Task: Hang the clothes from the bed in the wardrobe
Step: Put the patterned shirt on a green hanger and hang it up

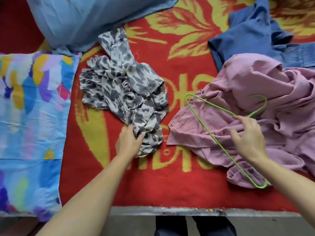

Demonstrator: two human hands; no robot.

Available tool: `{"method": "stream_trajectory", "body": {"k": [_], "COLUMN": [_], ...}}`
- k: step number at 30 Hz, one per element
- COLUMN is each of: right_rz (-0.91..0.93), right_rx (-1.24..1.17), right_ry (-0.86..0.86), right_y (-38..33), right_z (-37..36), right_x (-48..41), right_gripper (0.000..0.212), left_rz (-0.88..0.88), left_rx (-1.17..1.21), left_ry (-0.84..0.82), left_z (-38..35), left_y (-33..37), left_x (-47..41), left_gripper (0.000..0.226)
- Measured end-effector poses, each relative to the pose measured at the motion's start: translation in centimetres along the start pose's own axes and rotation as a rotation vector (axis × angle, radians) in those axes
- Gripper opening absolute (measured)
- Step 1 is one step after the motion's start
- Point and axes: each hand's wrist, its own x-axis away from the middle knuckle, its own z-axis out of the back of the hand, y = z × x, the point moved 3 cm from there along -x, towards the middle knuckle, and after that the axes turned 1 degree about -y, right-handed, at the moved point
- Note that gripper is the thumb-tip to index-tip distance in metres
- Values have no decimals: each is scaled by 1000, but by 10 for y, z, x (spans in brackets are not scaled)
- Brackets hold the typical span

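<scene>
While the bed (pixel 170 184) is being viewed from above, the camouflage garment (pixel 126 92) is being gripped at its 6 o'clock edge by the left hand (pixel 129 142). The green hanger (pixel 213 133) is lying on the pink shirt (pixel 255 79), long axis from 10 to 5 o'clock, and is being neared by the right hand (pixel 247 135), whose fingers are spread and holding nothing.

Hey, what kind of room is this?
Probably a bedroom: a bed under a red and yellow blanket, a colourful pillow at its left, and a camouflage shirt, a pink shirt and a green hanger lying on it.
</scene>
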Motion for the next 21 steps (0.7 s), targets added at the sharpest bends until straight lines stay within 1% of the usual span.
{"method": "stream_trajectory", "body": {"k": [2,3,4,7,8,9,11,12,13,14,15,16,17,18,19,21], "right_rz": [123,159,181,247,256,274,335,362,401,446,472,451,378,293,218,114], "right_rx": [-28,-24,-14,16,6,-8,-20,10,80,164,224,220,157,78,15,-15], "right_ry": [-45,-80,-125,-233,-254,-286,-393,-455,-510,-543,-562,-561,-559,-566,-560,-492], "right_y": [-16,-24,-33,-70,-85,-102,-136,-152,-164,-172,-177,-179,-175,-166,-153,-115], "right_z": [-31,-49,-68,-117,-130,-143,-169,-181,-194,-205,-211,-213,-210,-205,-198,-174], "right_x": [13,18,23,26,25,24,27,30,33,36,39,39,36,32,27,15], "right_gripper": [36,30,26,28,26,30,59,67,64,50,34,23,17,18,24,38], "left_rz": [-25,-27,-26,-2,20,67,188,240,277,307,325,331,320,282,219,63], "left_rx": [26,53,98,331,424,536,842,992,1087,1146,1166,1168,1131,1053,935,711], "left_ry": [6,-3,-1,-4,-35,-81,-178,-216,-232,-216,-163,-95,-33,-1,-7,-64], "left_z": [-5,-10,-14,-18,-17,-17,-12,-8,-3,5,12,21,26,33,37,37], "left_y": [9,12,12,3,-5,-15,-34,-42,-49,-55,-63,-73,-86,-95,-101,-97], "left_x": [-37,-52,-62,-63,-58,-51,-35,-28,-22,-18,-17,-18,-22,-26,-31,-36], "left_gripper": [57,56,48,15,11,15,18,18,17,16,16,20,29,42,55,71]}}
